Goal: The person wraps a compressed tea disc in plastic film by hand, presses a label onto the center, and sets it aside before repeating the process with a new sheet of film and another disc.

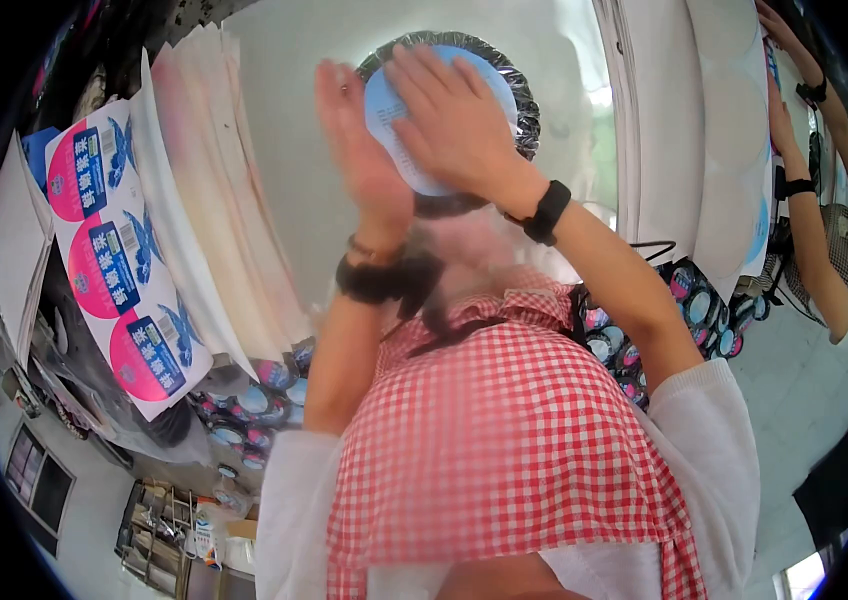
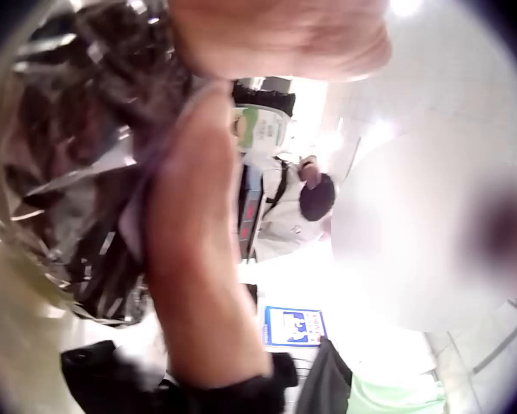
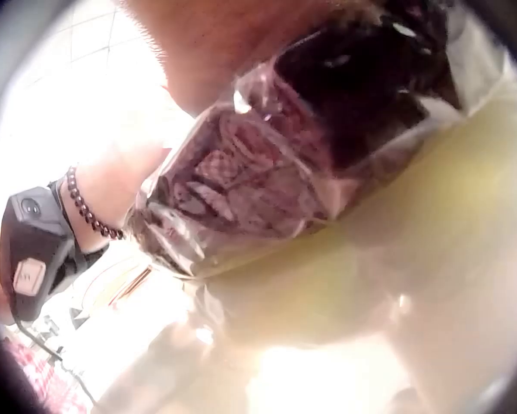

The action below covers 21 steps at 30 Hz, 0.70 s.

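A round package in clear, crinkled wrap (image 1: 531,115) lies on the pale table, a light blue round label (image 1: 384,108) on its top. The right hand (image 1: 459,130) rests flat over the label with its fingers straight. At the package's left side, the left hand (image 1: 364,150) is upright on its edge, somewhat blurred, fingers straight. In the left wrist view the left hand (image 2: 198,250) lies along the dark wrapped side (image 2: 69,164). The right wrist view shows the shiny wrap (image 3: 258,172) below the right hand (image 3: 215,43).
Sheets of pink and blue printed labels (image 1: 104,260) and a stack of pale sheets (image 1: 219,170) lie on the left. More white sheets (image 1: 659,130) are on the right. Many small round packages (image 1: 709,310) sit below the table edge. A mirror (image 1: 834,200) stands far right.
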### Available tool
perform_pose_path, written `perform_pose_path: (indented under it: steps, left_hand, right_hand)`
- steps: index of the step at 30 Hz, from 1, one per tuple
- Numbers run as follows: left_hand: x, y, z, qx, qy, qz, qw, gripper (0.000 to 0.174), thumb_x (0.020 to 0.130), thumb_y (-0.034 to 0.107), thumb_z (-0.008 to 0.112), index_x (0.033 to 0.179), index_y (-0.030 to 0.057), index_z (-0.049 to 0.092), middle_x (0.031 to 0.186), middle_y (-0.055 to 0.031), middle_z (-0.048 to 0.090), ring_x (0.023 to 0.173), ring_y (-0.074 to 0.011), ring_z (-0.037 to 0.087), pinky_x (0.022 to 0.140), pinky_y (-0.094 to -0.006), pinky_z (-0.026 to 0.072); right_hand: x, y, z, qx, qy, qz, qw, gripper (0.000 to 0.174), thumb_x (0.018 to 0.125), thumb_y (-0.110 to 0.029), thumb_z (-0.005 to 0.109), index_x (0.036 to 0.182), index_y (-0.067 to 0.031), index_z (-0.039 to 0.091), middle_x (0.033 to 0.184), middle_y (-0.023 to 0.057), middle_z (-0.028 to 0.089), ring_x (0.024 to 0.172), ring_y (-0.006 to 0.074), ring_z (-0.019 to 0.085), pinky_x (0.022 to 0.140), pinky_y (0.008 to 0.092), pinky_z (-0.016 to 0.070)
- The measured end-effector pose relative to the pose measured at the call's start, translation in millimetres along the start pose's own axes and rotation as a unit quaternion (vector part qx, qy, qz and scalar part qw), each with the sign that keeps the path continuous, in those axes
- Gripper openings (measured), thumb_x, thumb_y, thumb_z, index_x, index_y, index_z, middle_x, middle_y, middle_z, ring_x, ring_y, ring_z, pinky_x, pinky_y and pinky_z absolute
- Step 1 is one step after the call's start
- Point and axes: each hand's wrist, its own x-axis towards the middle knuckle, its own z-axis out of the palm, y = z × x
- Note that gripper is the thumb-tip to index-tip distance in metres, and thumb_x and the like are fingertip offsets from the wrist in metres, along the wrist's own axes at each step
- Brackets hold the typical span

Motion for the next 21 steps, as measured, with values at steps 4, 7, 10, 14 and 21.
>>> perform_pose_path:
  steps: [4, 7, 10, 14, 21]
  left_hand:
    - [-11.0, 13.9, -22.0, 0.219, 0.015, 0.000, 0.976, 0.052, 0.103, 0.028, 0.029, 0.144, -0.0039, 0.026, 0.150, -0.0168, 0.028, 0.138, -0.0288, 0.027, 0.115, -0.0404, 0.0196]
    - [-10.5, -24.1, -36.9, 0.415, -0.040, 0.075, 0.906, 0.041, 0.101, 0.025, 0.040, 0.133, 0.0014, 0.051, 0.149, -0.0191, 0.027, 0.137, -0.0316, 0.028, 0.113, -0.0396, 0.0232]
    - [-16.0, 8.9, -34.0, 0.475, 0.009, 0.068, 0.877, 0.046, 0.095, 0.027, 0.051, 0.133, 0.0017, 0.051, 0.149, -0.0239, 0.026, 0.137, -0.0378, 0.027, 0.112, -0.0462, 0.0235]
    - [-37.3, 3.6, -41.1, 0.589, -0.097, 0.106, 0.796, 0.047, 0.092, 0.024, 0.054, 0.135, 0.0059, 0.049, 0.142, -0.0254, 0.038, 0.130, -0.0381, 0.037, 0.105, -0.0533, 0.0296]
    - [-41.3, 144.4, -147.3, 0.820, -0.001, 0.175, 0.546, 0.069, 0.080, 0.035, 0.067, 0.137, 0.0035, 0.045, 0.138, -0.0284, 0.040, 0.133, -0.0427, 0.033, 0.106, -0.0537, 0.0252]
  right_hand:
    - [-8.0, -15.4, -9.1, -0.024, -0.012, -0.002, 1.000, 0.058, 0.083, -0.042, 0.058, 0.132, -0.0118, 0.052, 0.144, 0.0170, 0.041, 0.136, 0.0303, 0.034, 0.107, 0.0571, 0.0251]
    - [-25.8, -30.1, -14.6, -0.037, -0.089, -0.068, 0.993, 0.061, 0.080, -0.043, 0.062, 0.132, -0.0121, 0.052, 0.147, 0.0232, 0.033, 0.138, 0.0366, 0.030, 0.109, 0.0620, 0.0187]
    - [-67.4, -14.1, -27.5, 0.189, -0.113, -0.076, 0.972, 0.061, 0.081, -0.037, 0.065, 0.132, -0.0079, 0.052, 0.148, 0.0242, 0.032, 0.138, 0.0383, 0.029, 0.111, 0.0550, 0.0206]
    - [-80.4, 27.6, -50.2, 0.093, 0.092, 0.244, 0.961, 0.066, 0.081, -0.030, 0.072, 0.133, 0.0020, 0.046, 0.133, 0.0300, 0.041, 0.126, 0.0358, 0.040, 0.106, 0.0444, 0.0279]
    - [-59.3, -11.8, -87.9, 0.235, 0.273, 0.079, 0.930, 0.045, 0.082, -0.005, 0.070, 0.121, -0.0030, 0.049, 0.115, 0.0132, 0.061, 0.101, 0.0245, 0.060, 0.085, 0.0335, 0.0484]
